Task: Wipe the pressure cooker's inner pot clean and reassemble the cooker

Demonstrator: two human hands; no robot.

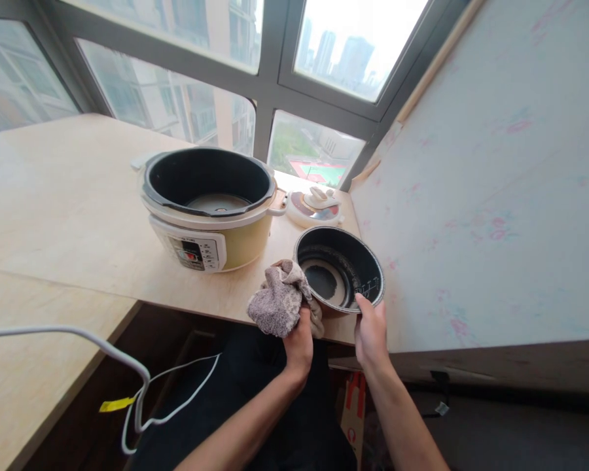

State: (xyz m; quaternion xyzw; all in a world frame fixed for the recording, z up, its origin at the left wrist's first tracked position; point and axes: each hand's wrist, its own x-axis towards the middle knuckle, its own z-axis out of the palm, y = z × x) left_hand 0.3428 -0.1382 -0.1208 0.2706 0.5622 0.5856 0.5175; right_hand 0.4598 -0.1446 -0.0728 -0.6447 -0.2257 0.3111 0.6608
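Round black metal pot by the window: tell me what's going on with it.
A person's right hand grips the rim of the round black metal pot, while the left hand holds a bunched, mottled grey-brown cloth beside it. Whether the pot's base rests on the pale wooden tabletop is unclear. The cream-and-gold round cooker stands uncovered to the left; a white domed lid lies behind the pot.

The cloth (278,302) is mottled grey-brown, the pot (341,268) black inside (with white markings (372,286)).
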